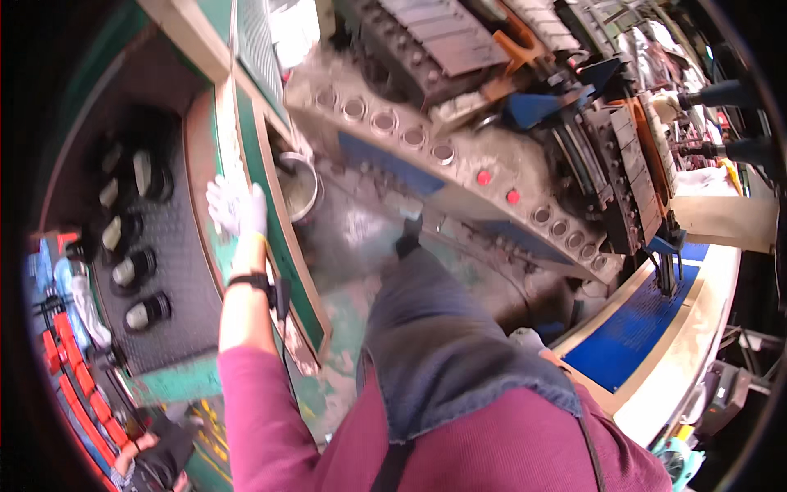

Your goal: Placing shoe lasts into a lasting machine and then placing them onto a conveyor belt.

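Note:
My left hand (238, 207), in a white glove, lies with fingers stretched out at the cream-and-green edge of a tray (176, 271) lined with a dark textured mat. Nothing shows in its grasp. Left of it, several small black pieces with pale, rounded ends (141, 269) sit on the mat; they look like shoe parts, though blur hides their exact kind. Low beside my dark apron (443, 328), only a small gloved part of my right hand (527, 338) shows. Its fingers are mostly hidden, and I cannot see whether it holds anything.
Ahead stands a machine with a long panel (459, 168) of round sockets and two red buttons (484, 177). A round metal bin (299, 187) stands between tray and machine. To the right is a bench with a blue sheet (635, 328). Another person (156, 451) is at lower left.

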`<action>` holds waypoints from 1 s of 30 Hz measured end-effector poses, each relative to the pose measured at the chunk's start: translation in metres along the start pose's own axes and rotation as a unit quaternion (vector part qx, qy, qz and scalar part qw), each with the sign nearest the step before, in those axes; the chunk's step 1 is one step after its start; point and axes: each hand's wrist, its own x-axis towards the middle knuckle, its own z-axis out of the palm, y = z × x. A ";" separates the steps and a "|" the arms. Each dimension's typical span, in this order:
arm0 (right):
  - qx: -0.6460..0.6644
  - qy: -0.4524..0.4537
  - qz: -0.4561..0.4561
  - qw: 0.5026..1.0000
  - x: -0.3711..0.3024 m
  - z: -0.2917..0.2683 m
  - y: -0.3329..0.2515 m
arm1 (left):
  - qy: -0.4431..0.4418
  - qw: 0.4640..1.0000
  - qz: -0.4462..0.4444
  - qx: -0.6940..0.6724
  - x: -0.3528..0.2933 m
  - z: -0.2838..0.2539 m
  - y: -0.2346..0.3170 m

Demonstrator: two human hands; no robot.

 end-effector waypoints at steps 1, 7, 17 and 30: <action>0.085 0.037 0.001 0.996 0.011 -0.017 -0.018 | -0.014 1.000 0.003 -0.007 -0.008 -0.014 0.000; 0.155 0.092 0.079 0.980 0.029 -0.029 -0.054 | -0.038 0.999 0.018 0.007 -0.027 -0.019 -0.009; 0.289 0.101 0.201 0.930 -0.041 0.080 -0.144 | -0.075 0.997 -0.016 0.023 -0.004 -0.007 -0.020; 0.560 0.118 0.739 0.355 -0.139 0.223 -0.354 | -0.460 0.633 0.597 -0.179 -0.246 -0.018 0.207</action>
